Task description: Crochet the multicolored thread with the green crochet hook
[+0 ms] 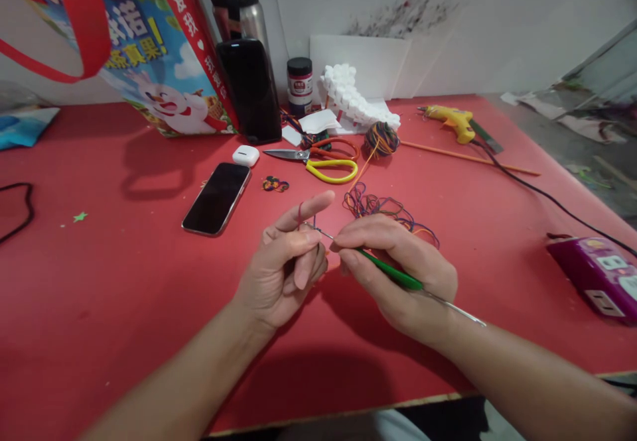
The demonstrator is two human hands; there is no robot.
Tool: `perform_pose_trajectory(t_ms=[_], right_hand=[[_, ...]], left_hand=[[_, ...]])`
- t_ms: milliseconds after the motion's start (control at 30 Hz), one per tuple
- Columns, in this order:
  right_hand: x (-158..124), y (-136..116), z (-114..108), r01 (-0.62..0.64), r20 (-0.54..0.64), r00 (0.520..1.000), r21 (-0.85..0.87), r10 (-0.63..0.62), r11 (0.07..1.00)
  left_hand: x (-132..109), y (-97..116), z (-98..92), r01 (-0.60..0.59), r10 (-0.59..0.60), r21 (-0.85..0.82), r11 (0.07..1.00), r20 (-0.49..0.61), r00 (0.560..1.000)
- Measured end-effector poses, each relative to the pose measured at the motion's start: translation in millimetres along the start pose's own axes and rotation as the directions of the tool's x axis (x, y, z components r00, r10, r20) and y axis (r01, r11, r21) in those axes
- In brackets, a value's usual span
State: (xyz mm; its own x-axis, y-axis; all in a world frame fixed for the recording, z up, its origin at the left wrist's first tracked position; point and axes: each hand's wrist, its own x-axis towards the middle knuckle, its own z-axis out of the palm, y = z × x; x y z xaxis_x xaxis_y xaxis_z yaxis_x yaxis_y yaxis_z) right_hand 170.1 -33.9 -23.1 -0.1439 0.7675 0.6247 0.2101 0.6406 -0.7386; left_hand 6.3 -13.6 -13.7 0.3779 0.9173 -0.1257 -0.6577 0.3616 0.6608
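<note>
My right hand grips a crochet hook by its green handle, its thin metal tip pointing left at my left hand. Yarn loops round the raised index finger of that hand, while its thumb and curled fingers pinch the yarn work at the hook's tip. The small piece there is mostly hidden by the fingers. Behind my right hand lie loose strands of multicoloured yarn, running back to a yarn ball.
Scissors, a phone, a white earphone case and a small crocheted piece lie ahead on the red table. A glue gun and purple box are at right. A gift bag stands at back left.
</note>
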Motion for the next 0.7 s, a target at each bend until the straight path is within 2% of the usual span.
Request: perform_pose_trajectory(t_ms=[133,467,600,700], right_hand=[[-0.9,0.3,0.5,-0.005,-0.025,1.0,-0.025,0.004,1.0],[-5.1,0.3,-4.9,-0.178,-0.05,0.983,-0.033,0.176,0.984],[-3.3,1.4,-6.0,-0.134,-0.021,0.99,0.066,0.136,0.989],[-3.1,1.0,-6.2,-0.084,0.017,0.996,0.078,0.083,0.993]], left_hand=[[0.3,1.0,0.3,0.008,-0.008,-0.024,1.0,-0.007,1.0],[3.8,4.0,-0.5,0.086,-0.091,-0.08,0.993,-0.068,0.994],[4.2,3.8,-2.0,0.119,-0.123,-0.083,0.989,-0.054,0.991],[3.1,2.9,-0.8,0.144,-0.147,-0.047,0.988,-0.066,0.987]])
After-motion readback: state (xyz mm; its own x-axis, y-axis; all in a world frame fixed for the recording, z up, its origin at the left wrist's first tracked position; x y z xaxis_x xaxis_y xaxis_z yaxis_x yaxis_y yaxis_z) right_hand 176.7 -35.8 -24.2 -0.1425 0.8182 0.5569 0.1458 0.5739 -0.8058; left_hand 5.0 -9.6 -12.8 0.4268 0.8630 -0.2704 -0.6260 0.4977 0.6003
